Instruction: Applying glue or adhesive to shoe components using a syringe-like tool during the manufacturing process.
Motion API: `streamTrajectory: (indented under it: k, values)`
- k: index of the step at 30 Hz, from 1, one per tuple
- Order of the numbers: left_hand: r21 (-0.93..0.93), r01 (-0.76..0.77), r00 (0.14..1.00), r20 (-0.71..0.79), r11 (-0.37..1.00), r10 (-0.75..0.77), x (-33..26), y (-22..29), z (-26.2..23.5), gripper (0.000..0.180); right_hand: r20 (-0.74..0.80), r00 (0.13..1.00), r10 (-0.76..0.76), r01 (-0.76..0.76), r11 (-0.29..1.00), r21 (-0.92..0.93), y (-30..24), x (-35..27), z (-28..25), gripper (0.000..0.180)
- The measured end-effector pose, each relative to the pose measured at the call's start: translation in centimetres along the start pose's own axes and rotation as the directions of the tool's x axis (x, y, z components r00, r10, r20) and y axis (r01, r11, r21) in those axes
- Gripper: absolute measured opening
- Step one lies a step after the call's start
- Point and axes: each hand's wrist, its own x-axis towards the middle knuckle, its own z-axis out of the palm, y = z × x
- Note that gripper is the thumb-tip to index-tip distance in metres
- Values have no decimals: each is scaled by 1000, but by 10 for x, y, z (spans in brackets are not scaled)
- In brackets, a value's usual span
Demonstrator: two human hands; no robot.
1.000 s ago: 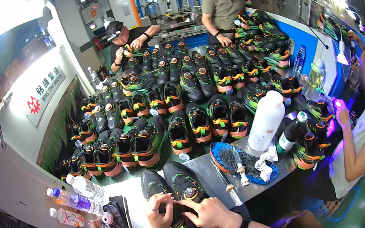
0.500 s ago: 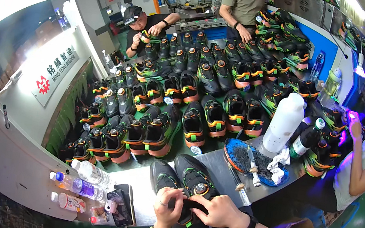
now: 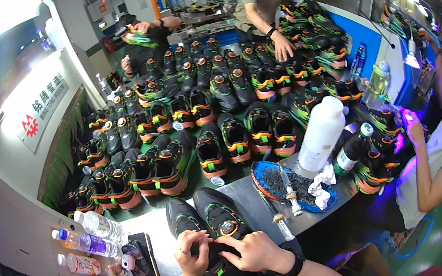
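Note:
A pair of black sneakers lies side by side before me on the metal table, toes pointing away: a left shoe [image 3: 183, 215] and a right shoe [image 3: 218, 208] with a round dial on its tongue. My left hand [image 3: 193, 254] is at the collar of the left shoe, its fingers bent and drawn together. Over the right shoe's rear part is my right hand [image 3: 255, 251], thumb and forefinger reaching toward my left fingertips. Both hands look closed in a pinch; whatever is between the fingers is too small or hidden. The shoes' heels are partly covered by my hands.
Rows of sneakers [image 3: 173, 159] fill the green surface ahead. Right of me are a blue tray [image 3: 330, 204] with black bits, syringes [image 3: 283, 226], a white bottle [image 3: 322, 135] and a green bottle [image 3: 355, 148]. Drink bottles [image 3: 85, 242] and a phone [image 3: 141, 259] lie left. Several people work nearby.
The view has shifted, so the scene sits farther left. My hands stay at the same pair of shoes with little change. A co-worker at the back has spread a hand over the shoes.

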Motion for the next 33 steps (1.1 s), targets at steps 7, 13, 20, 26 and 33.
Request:
streamTrajectory:
  k: [7, 13, 20, 26, 33]
  values:
    - [-1, -69, 998, 6, 998, 69, 2, 0, 2, 21, -94, 992, -84, 78, 995, -61, 8, -3, 7, 35]
    - [0, -70, 997, 13, 998, 70, 3, 2, 2, 21, -110, 990, -90, 84, 995, -57, 11, -2, 10, 34]
    - [-29, -41, 999, 14, 999, 41, 3, 4, 2, 21, -119, 989, -83, 78, 996, -51, 8, -1, 7, 33]
    - [12, -56, 998, 5, 998, 56, 2, 4, 3, 13, -128, 986, -104, 98, 994, -57, 10, -1, 10, 34]
    - [54, -110, 994, 25, 992, 108, 3, 2, 4, 12, -51, 998, -38, 35, 998, -45, 9, -4, 6, 36]
